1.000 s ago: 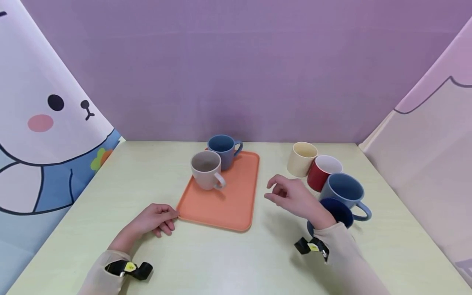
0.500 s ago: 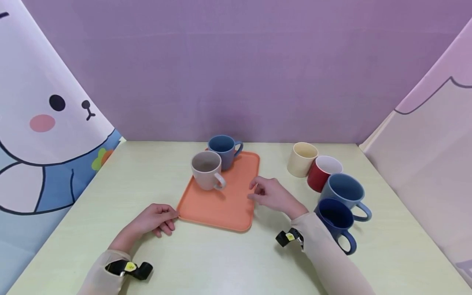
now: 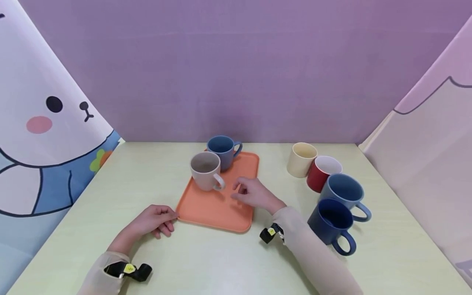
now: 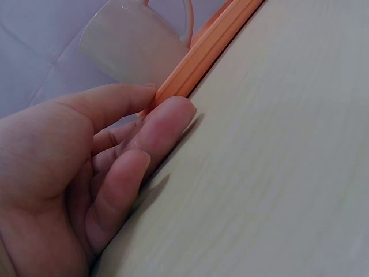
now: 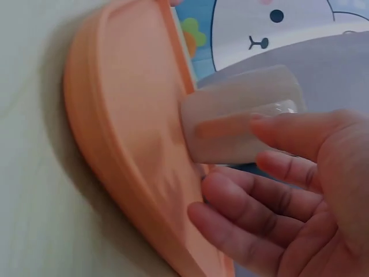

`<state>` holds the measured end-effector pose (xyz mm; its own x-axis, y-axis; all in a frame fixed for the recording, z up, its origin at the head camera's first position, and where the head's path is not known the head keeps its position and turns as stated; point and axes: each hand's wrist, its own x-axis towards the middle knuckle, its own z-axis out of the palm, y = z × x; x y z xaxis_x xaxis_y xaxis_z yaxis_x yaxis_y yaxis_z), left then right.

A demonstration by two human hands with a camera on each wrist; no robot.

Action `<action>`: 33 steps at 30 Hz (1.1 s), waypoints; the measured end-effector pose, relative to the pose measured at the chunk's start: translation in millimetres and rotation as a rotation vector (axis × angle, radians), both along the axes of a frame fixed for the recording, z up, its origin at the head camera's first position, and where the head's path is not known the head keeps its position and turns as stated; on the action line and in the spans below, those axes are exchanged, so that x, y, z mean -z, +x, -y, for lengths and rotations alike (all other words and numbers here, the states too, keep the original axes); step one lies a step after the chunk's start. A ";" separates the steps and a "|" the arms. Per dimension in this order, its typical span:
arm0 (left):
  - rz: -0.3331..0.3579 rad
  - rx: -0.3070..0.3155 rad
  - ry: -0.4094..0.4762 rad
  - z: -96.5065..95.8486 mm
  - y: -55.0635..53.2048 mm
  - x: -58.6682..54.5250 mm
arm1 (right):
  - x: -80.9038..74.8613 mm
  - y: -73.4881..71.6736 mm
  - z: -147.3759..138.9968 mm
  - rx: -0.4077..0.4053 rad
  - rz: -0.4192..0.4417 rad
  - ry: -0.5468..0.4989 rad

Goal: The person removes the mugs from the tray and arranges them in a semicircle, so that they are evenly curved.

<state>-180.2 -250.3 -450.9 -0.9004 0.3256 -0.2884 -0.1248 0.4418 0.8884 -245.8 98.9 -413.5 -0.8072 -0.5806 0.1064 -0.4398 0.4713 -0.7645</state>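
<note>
An orange tray (image 3: 214, 209) bears a pale beige mug (image 3: 205, 172) and, behind it, a grey-blue mug (image 3: 224, 149). At the tray's near left corner, my left hand (image 3: 156, 221) pinches the edge between thumb and fingers, as the left wrist view shows; the other fingers curl loosely beside the table. Over the tray's right half, my right hand (image 3: 254, 193) hovers with loosely bent fingers and nothing between them. Its fingertips point toward the beige mug's handle (image 3: 220, 181), with a small gap in the head view.
On the right of the table (image 3: 206, 262) stand a cream cup (image 3: 300, 162), a red cup (image 3: 318, 176), a light blue mug (image 3: 339, 192) and a dark blue mug (image 3: 330, 223). A purple backdrop (image 3: 236, 69) rises behind the table's far edge.
My right hand has moved left from beside the cups to over the tray, close to the beige mug. The dark blue mug has come into full view. My left hand has stayed at the tray's corner.
</note>
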 end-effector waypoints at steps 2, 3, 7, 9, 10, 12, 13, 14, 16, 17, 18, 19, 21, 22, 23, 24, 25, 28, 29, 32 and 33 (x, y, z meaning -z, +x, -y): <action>0.005 -0.004 0.001 -0.2 0.4 0.1 | 3.0 -2.3 6.6 -0.004 0.012 -0.012; 0.006 -0.005 0.001 -0.3 0.4 0.2 | 4.4 -3.3 9.7 -0.009 0.012 -0.018; 0.004 -0.002 0.001 -0.6 -0.3 0.6 | 8.0 -6.9 19.8 -0.026 0.015 -0.024; 0.003 -0.001 -0.001 -0.5 -0.7 0.9 | 7.8 -8.2 24.1 -0.023 0.008 -0.019; 0.003 -0.001 -0.001 -0.4 -0.9 1.0 | 7.7 -9.1 26.2 -0.016 0.008 -0.013; 0.005 -0.002 0.001 -0.1 -1.2 1.1 | 7.5 -10.7 30.1 -0.004 0.006 -0.005; 0.006 -0.003 0.001 0.1 -1.3 1.2 | 7.6 -11.4 31.9 0.003 0.006 -0.003; 0.006 -0.002 0.002 0.3 -1.3 1.3 | 7.7 -12.1 33.6 0.008 0.006 -0.003; 0.005 -0.001 0.005 0.7 -1.4 1.3 | 8.5 -13.3 36.7 0.012 -0.005 -0.008; 0.005 -0.001 0.006 0.7 -1.4 1.2 | 8.9 -13.8 38.1 0.011 -0.014 -0.012; 0.004 0.000 0.007 0.8 -1.4 1.1 | 9.1 -13.9 39.4 0.010 -0.019 -0.016; 0.004 0.002 0.007 0.8 -1.4 1.0 | 9.8 -14.1 40.5 0.008 -0.017 -0.022; 0.002 0.003 0.007 0.8 -1.4 0.6 | 9.9 -13.7 42.3 0.010 -0.007 -0.031; 0.003 0.003 0.007 0.6 -1.3 0.6 | 9.6 -13.3 43.1 0.010 0.000 -0.036; 0.003 0.002 0.007 0.5 -1.2 0.5 | 9.7 -13.0 43.6 0.012 0.011 -0.037; 0.003 0.002 0.006 0.4 -1.2 0.5 | 9.6 -12.6 44.1 0.014 0.020 -0.041; 0.003 0.002 0.004 0.3 -1.2 0.5 | 9.8 -12.4 44.4 0.015 0.026 -0.045; 0.006 0.001 0.002 0.3 -1.3 0.5 | 10.5 -12.4 45.2 0.020 0.017 -0.042; 0.006 0.002 0.002 0.3 -1.3 0.3 | 11.0 -12.4 45.4 0.021 0.010 -0.040; 0.012 0.002 0.007 -0.2 -0.9 -0.9 | 11.7 -11.7 45.6 0.019 -0.006 -0.038; 0.013 0.002 0.008 -0.5 -0.7 -1.4 | 11.8 -11.4 45.7 0.020 -0.007 -0.038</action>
